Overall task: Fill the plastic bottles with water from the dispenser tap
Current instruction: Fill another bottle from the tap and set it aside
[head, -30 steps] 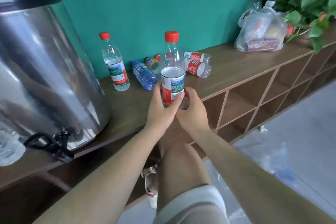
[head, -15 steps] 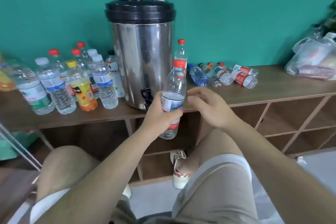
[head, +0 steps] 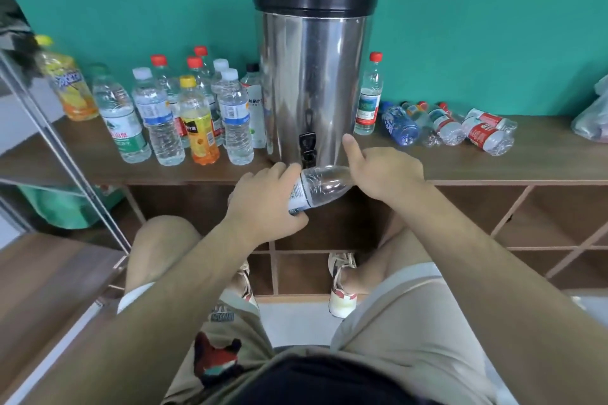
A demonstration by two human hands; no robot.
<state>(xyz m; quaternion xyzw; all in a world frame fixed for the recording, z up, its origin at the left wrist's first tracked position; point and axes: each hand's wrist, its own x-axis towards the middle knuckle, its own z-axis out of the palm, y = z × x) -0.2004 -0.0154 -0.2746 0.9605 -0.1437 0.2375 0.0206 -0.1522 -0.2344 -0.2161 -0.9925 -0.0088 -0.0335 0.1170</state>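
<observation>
Dispenser (head: 312,76): one. Upright bottles (head: 235,118) left of it: about ten, overlapping. Upright bottle (head: 368,99) right of it: one. Lying bottles (head: 490,138): at least five. Tilted bottle (head: 320,184): one.

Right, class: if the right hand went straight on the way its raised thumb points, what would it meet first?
Probably the shiny steel cylindrical dispenser, on its lower wall just right of the black tap. The right hand has its thumb tip close to it in view, though depth is unclear.
</observation>
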